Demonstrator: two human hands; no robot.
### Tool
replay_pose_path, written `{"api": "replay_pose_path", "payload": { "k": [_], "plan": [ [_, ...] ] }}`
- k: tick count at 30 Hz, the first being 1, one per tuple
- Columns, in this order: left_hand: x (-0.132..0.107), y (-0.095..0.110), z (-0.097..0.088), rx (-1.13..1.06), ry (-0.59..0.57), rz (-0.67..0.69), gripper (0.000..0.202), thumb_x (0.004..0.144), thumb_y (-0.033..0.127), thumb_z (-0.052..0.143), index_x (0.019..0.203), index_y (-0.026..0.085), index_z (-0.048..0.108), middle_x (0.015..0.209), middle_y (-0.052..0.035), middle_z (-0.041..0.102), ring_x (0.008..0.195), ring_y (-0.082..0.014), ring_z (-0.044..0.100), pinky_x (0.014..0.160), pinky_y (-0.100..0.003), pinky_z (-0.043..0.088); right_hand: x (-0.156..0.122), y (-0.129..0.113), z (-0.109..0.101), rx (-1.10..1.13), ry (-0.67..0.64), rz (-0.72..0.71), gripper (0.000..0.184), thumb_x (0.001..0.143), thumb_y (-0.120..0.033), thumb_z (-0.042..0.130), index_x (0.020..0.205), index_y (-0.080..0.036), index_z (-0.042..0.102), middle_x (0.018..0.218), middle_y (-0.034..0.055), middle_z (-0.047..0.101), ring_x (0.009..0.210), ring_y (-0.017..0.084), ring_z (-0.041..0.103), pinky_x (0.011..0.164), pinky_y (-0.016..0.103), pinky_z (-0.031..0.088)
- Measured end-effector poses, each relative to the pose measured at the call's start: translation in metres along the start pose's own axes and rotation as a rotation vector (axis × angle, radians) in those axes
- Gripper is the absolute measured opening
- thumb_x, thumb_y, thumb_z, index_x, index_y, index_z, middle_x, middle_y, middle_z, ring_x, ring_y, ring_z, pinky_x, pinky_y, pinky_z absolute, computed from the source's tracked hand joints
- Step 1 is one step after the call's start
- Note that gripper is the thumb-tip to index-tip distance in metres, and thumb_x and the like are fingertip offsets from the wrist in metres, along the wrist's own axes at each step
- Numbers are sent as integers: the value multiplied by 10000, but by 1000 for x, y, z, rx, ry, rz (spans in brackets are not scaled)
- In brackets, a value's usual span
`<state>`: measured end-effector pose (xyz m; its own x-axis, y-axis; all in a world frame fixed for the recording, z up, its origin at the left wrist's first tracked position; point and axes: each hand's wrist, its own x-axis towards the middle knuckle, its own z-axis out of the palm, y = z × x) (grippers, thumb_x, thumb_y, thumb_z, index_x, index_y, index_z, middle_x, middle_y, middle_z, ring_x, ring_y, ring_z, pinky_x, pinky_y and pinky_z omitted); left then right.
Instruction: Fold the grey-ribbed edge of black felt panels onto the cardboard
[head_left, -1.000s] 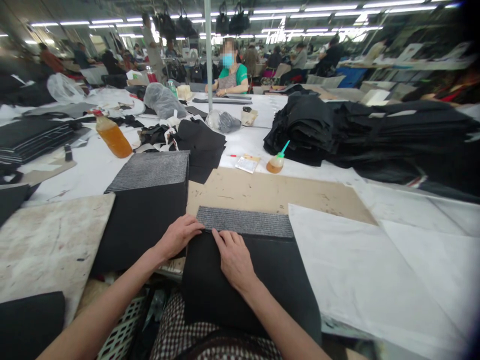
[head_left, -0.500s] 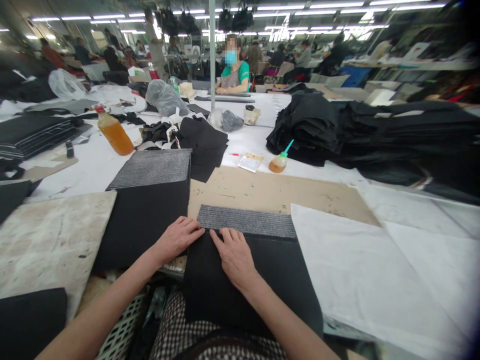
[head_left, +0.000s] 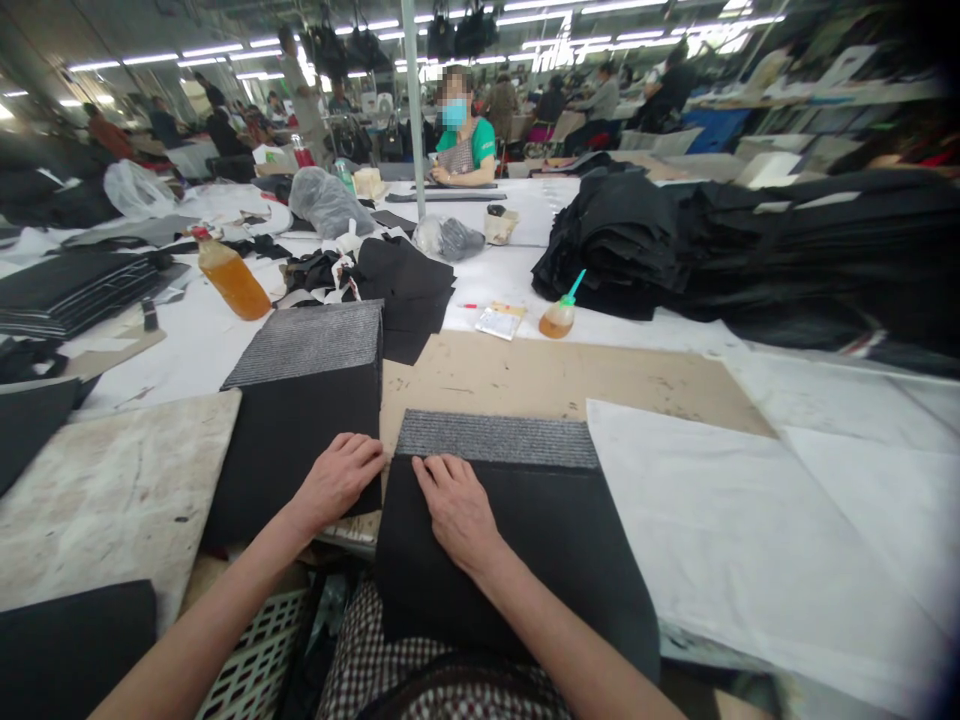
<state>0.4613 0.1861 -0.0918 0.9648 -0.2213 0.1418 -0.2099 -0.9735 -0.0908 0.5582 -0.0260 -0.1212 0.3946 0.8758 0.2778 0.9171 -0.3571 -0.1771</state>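
A black fabric panel point(head_left: 540, 545) with a grey ribbed strip point(head_left: 495, 438) along its far edge lies on the table in front of me and hangs over the near edge. My right hand point(head_left: 456, 508) lies flat on the panel's upper left part, fingers stretched toward the strip. My left hand point(head_left: 339, 478) rests at the panel's left edge, fingers curled on the corner, between it and a stack of like panels point(head_left: 300, 400) topped with grey ribbing.
A brown cardboard sheet point(head_left: 540, 375) lies beyond the panel, white paper point(head_left: 735, 500) to the right, a worn board point(head_left: 105, 490) to the left. A small glue bottle point(head_left: 559, 318), an orange bottle point(head_left: 231, 280) and piles of black fabric point(head_left: 675, 250) stand farther back. A seated person point(head_left: 461, 140) works across the table.
My left hand has slid slightly left and back, from the strip's corner to the panel's left edge. My right hand has stayed flat on the panel. The view has shifted a little.
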Motion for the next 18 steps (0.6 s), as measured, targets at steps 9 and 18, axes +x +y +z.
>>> {"api": "replay_pose_path", "payload": {
  "k": [9,18],
  "plan": [
    [17,55,30,-11,129,-147,315,965,165,450,1244,197,595,1140,-101,636,1023,-241,569,899,-385,439,-16,16,-10,19,31,27,395,933,-113,464,1325,-111,511,1081,110,566,1011,256,479,907,399,447],
    [26,59,25,22,61,-161,329,993,314,439,1255,222,615,1131,-87,655,991,-251,584,879,-404,447,-115,120,-54,-69,36,303,489,893,-6,414,1345,-159,521,1141,113,587,1057,258,502,936,386,483]
  ]
}}
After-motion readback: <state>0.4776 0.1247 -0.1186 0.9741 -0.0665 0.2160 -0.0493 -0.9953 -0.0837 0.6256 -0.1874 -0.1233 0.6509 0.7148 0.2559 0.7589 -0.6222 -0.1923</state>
